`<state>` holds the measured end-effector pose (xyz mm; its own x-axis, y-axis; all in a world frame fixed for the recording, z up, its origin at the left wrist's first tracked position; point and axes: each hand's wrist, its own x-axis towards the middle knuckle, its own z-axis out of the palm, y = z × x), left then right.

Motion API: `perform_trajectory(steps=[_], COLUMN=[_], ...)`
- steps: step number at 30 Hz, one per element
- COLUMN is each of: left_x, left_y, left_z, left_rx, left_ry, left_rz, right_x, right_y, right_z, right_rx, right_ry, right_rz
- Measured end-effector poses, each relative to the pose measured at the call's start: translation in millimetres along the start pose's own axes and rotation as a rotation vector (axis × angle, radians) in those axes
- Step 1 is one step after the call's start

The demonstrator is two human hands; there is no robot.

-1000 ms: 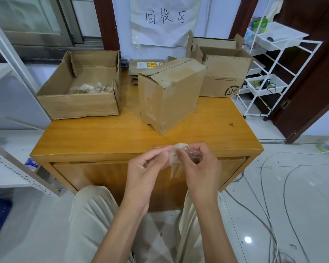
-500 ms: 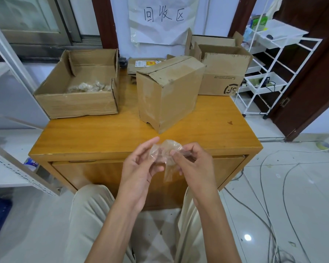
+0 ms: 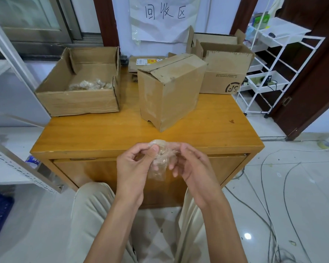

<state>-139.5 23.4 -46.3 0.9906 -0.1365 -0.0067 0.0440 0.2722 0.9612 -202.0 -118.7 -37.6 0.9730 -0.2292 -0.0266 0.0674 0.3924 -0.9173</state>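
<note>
Gripping one clear plastic bag (image 3: 160, 158), two hands: left hand (image 3: 131, 168), right hand (image 3: 195, 168)

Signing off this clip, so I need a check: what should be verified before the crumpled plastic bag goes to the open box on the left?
1. Grip on the plastic bag: ok, the left hand and right hand both pinch it.
2. Bag off the table: ok, held in the air at its near edge.
3. Bag empty: cannot tell, it is crumpled.
4. Room in the open box: ok, flaps up, only a few crumpled pieces inside.
5. Path there: probably ok, the closed box stands to the right of it.
</note>
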Motion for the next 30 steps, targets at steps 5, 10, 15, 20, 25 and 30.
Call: perform_trajectory(steps=[5, 10, 15, 20, 25, 30], left_x=[-3, -6, -5, -7, -4, 3], left_y=[2, -3, -6, 4, 2, 4], left_z=[4, 3, 3, -8, -15, -17], left_rx=[-0.245, 0.169, 0.418, -0.077, 0.049, 0.091], left_ry=[-0.153, -0.108, -0.158, -0.437, -0.616, -0.709], left_rz=[-0.186, 0.145, 0.236, -0.195, -0.145, -0.126], right_x=[0, 2, 5, 5, 4, 4], right_y=[14, 19, 19, 13, 8, 10], right_z=[2, 3, 3, -2, -6, -8], right_rx=[0.341, -0.068, -0.243, -0.21, -0.149, -0.026], right_ry=[-0.144, -0.044, 0.078, 0.093, 0.15, 0.178], right_rz=[0.041, -0.023, -0.134, -0.154, -0.14, -0.066])
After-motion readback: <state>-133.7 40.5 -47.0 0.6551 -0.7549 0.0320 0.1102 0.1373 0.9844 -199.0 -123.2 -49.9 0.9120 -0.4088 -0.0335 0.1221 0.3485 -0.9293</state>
